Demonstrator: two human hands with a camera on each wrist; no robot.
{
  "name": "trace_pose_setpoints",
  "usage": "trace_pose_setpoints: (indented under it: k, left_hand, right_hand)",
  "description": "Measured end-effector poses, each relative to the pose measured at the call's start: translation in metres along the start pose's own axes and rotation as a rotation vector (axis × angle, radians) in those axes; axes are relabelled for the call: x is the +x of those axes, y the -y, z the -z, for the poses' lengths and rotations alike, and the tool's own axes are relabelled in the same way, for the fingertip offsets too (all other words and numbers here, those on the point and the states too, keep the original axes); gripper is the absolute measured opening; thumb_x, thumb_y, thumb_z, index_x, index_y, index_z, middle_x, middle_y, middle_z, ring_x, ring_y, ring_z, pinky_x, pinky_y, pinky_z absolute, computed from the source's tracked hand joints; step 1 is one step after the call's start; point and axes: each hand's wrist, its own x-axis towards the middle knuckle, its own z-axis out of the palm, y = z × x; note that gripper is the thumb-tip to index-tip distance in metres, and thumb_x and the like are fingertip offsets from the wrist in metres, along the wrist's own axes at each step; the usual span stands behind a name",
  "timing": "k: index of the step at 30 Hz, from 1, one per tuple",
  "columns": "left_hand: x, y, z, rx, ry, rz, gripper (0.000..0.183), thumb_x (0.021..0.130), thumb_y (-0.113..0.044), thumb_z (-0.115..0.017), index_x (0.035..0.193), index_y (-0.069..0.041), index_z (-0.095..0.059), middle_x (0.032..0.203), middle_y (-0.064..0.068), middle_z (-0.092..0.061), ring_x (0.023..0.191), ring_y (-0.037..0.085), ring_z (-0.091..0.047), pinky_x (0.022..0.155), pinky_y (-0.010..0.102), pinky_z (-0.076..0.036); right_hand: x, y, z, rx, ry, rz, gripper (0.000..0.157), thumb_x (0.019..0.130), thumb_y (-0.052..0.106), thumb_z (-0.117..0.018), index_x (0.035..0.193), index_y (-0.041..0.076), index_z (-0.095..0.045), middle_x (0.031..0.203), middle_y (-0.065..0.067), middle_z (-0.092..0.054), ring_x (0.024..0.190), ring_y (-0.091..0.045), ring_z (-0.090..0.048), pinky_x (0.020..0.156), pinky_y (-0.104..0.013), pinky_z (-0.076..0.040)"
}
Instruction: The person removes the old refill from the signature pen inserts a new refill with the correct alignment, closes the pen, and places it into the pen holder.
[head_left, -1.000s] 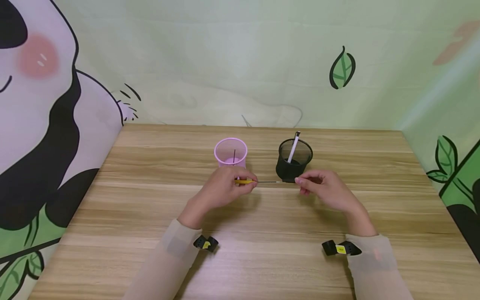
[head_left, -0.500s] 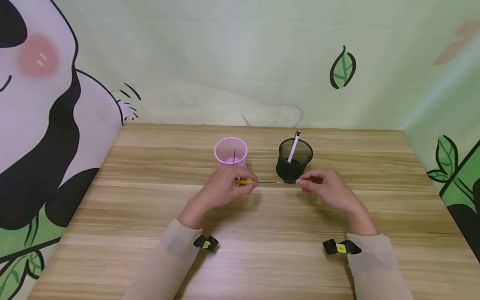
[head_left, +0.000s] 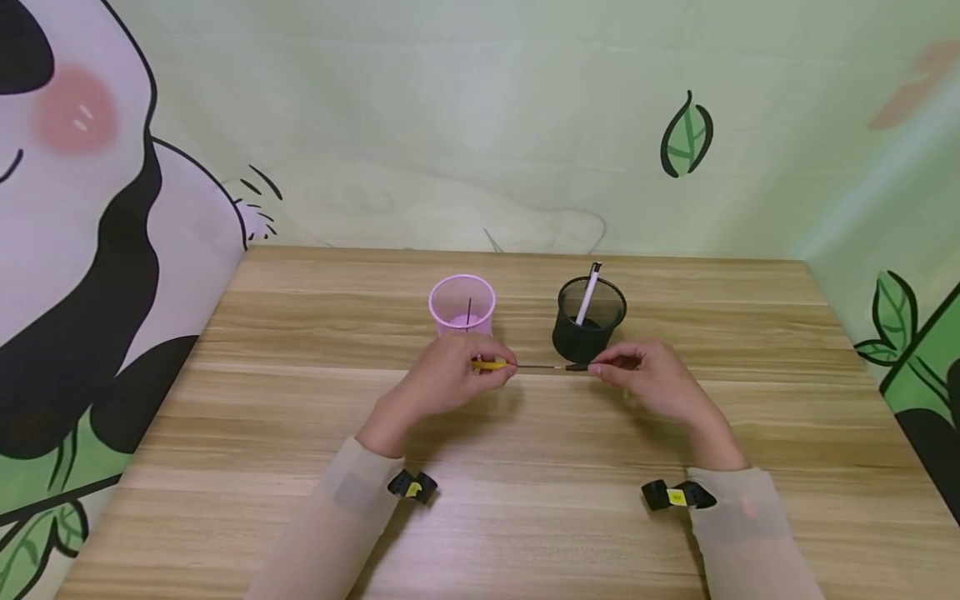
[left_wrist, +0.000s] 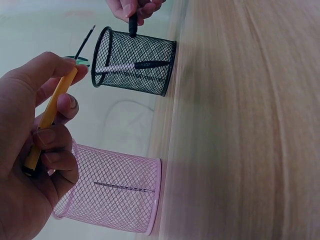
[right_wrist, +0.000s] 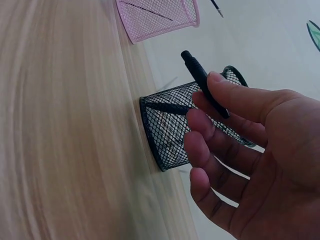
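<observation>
My left hand holds the yellow barrel of a pen. A thin dark refill sticks out of the barrel's front end, pointing right. Between thumb and fingers of my right hand is a short black pen tip section. In the head view its end appears lined up with the refill's tip, a small gap apart. Both hands are in front of two mesh pen cups. The black cup has a white pen leaning in it. Inside the pink cup is a thin dark refill-like stick.
Both cups stand near the back of the wood-grain table, before a pale green printed backdrop. A small black device sits on the left wrist, another black device on the right.
My right hand has shifted slightly left and toward me, with the black tip section tilting a little. The left hand stays almost still with the yellow barrel.
</observation>
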Motion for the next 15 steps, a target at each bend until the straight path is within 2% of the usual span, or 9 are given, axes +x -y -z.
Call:
trace_pose_setpoints:
  k: [15]
  left_hand:
    - [0.000, 0.000, 0.000, 0.012, 0.002, -0.006, 0.013, 0.091, -0.035, -0.066, 0.098, -0.027, -0.074, 0.094, -0.018, -0.070, 0.081, 0.000, -0.059, 0.074, 0.022, -0.049]
  right_hand:
    - [0.005, -0.004, -0.011, -0.139, -0.043, -0.028, 0.012, 0.087, 0.029, -0.072, 0.093, 0.019, -0.075, 0.088, 0.000, -0.069, 0.083, -0.017, -0.059, 0.075, -0.032, -0.045]
